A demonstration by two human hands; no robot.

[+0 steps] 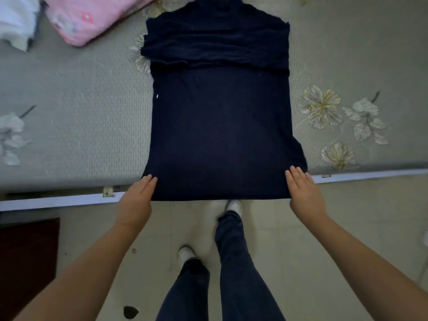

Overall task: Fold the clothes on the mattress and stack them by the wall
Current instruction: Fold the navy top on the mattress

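Note:
A dark navy garment [220,126] lies flat on the grey flowered mattress [76,126], its sleeves folded across the upper part and its collar at the far end. Its bottom hem is stretched taut past the mattress's near edge, over the floor. My left hand [136,200] holds the hem's left corner and my right hand [303,193] holds the right corner. On both hands the fingers lie straight along the cloth's side edges and the thumbs are hidden under the fabric.
A pink folded item [92,17] and a white cloth [16,19] lie at the far left of the mattress. A pale bed-frame rail [58,200] runs along the near edge. My legs and white shoes [234,207] stand on the tiled floor, with a dark mat [25,262] at left.

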